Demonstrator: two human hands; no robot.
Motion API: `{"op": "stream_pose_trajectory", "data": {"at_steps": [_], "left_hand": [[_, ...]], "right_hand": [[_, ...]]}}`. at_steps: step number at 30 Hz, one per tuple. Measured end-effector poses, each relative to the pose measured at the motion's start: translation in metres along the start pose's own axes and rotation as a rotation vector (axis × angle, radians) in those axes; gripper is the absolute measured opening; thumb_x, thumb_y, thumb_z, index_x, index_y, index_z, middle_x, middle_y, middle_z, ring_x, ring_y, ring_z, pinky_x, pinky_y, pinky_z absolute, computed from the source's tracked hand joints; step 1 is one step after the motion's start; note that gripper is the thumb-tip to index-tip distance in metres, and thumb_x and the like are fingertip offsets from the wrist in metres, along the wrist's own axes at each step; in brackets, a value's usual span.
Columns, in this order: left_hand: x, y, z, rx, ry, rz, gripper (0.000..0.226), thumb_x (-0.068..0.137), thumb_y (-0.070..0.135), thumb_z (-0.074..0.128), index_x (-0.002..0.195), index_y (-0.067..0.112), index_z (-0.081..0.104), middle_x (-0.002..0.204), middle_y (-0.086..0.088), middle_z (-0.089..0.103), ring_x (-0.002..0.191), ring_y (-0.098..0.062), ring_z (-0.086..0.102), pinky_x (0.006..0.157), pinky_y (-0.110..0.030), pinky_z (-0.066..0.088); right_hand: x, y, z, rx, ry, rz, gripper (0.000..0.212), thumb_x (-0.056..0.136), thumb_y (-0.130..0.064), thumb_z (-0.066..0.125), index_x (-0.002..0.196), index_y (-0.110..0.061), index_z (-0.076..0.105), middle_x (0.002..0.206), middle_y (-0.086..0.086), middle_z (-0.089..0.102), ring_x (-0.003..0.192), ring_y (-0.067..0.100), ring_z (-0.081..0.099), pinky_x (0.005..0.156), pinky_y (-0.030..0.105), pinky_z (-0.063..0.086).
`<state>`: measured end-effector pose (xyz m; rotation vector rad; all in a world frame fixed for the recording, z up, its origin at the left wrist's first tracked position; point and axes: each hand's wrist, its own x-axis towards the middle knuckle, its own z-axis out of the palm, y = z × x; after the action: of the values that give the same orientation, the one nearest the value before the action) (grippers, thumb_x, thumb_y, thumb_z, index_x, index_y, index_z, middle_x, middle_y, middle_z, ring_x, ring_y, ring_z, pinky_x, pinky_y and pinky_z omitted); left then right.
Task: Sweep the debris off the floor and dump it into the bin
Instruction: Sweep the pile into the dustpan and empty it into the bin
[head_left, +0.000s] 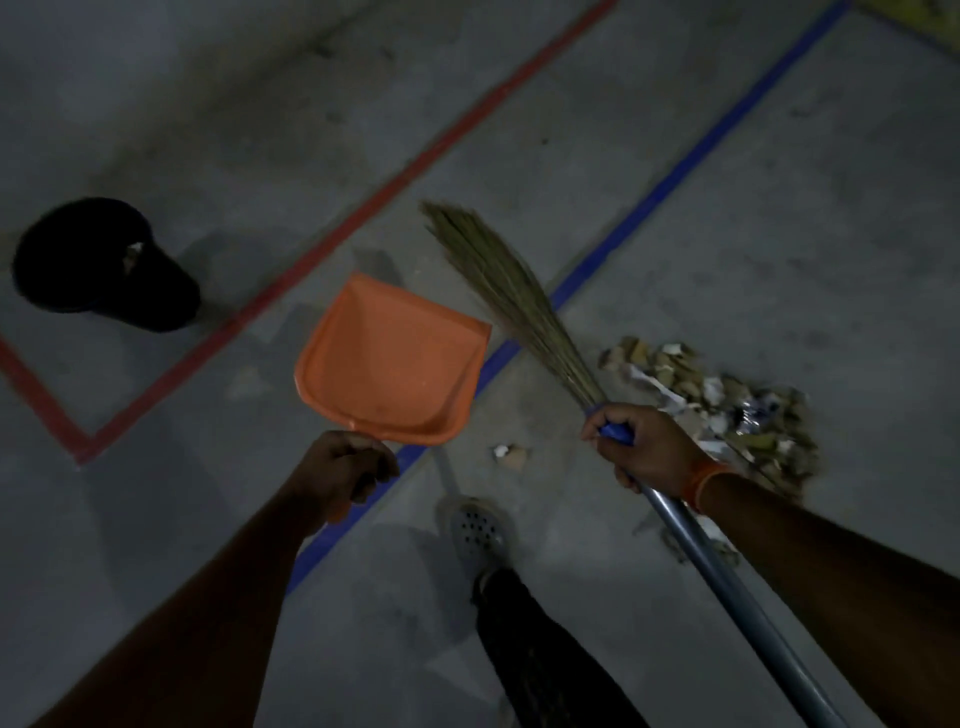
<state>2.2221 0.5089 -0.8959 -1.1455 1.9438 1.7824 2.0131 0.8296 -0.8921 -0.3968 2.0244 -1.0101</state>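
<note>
Dustpan and broom both held up off the grey floor.

Left hand grips the orange dustpan; right hand clenches the broom. Debris pile lies at three o'clock, black bin at ten o'clock.

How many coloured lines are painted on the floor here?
2. The red line runs diagonally between the bin and the dustpan, cornering at lower left. The blue line passes under the broom.
</note>
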Motion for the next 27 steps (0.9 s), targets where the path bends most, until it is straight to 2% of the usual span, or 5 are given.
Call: {"op": "stream_pose_trajectory", "data": {"at_steps": [3,9,15,21,27], "left_hand": [[-0.035,-0.021,0.061,-0.006,-0.064,-0.013,0.024,0.088,-0.004,0.052,0.074,-0.005,0.072,0.063,-0.018,0.059,0.037,-0.011,0.045,0.039,-0.015,0.029],[-0.1,-0.07,0.186,0.055,-0.172,-0.103,0.03,0.093,-0.015,0.04,0.08,-0.012,0.068,0.045,-0.001,0.056,0.033,-0.009,0.042,0.031,-0.015,0.028],[-0.122,-0.133,0.302,0.067,-0.254,-0.128,0.039,0.098,-0.008,0.043,0.072,-0.007,0.072,0.059,-0.013,0.06,0.042,-0.019,0.045,0.038,-0.02,0.035],[-0.115,-0.204,0.418,0.078,-0.271,-0.159,0.039,0.098,-0.009,0.043,0.071,-0.005,0.072,0.062,-0.015,0.06,0.044,-0.018,0.045,0.045,-0.022,0.035],[-0.095,-0.271,0.501,0.084,-0.282,-0.229,0.038,0.096,-0.009,0.044,0.069,-0.005,0.071,0.06,-0.016,0.06,0.046,-0.02,0.047,0.045,-0.023,0.036]], "right_hand": [[-0.073,0.062,-0.018,-0.01,0.052,0.057,0.017,0.091,-0.001,0.061,0.089,-0.016,0.068,0.079,0.029,0.063,0.043,0.027,0.057,0.044,0.035,0.05],[-0.203,0.175,-0.052,-0.02,0.112,0.226,0.02,0.092,-0.008,0.061,0.085,-0.025,0.068,0.061,0.013,0.06,0.043,0.024,0.057,0.044,0.03,0.048],[-0.293,0.298,-0.095,-0.015,0.2,0.316,0.016,0.092,-0.005,0.062,0.089,-0.02,0.068,0.048,0.008,0.056,0.041,0.024,0.055,0.041,0.029,0.046],[-0.334,0.448,-0.134,-0.039,0.225,0.321,0.018,0.092,-0.004,0.062,0.09,-0.021,0.067,0.051,0.011,0.057,0.041,0.027,0.057,0.041,0.032,0.048],[-0.302,0.557,-0.164,-0.096,0.234,0.334,0.016,0.092,-0.007,0.062,0.089,-0.022,0.068,0.052,0.007,0.058,0.042,0.025,0.058,0.041,0.03,0.047]]}}
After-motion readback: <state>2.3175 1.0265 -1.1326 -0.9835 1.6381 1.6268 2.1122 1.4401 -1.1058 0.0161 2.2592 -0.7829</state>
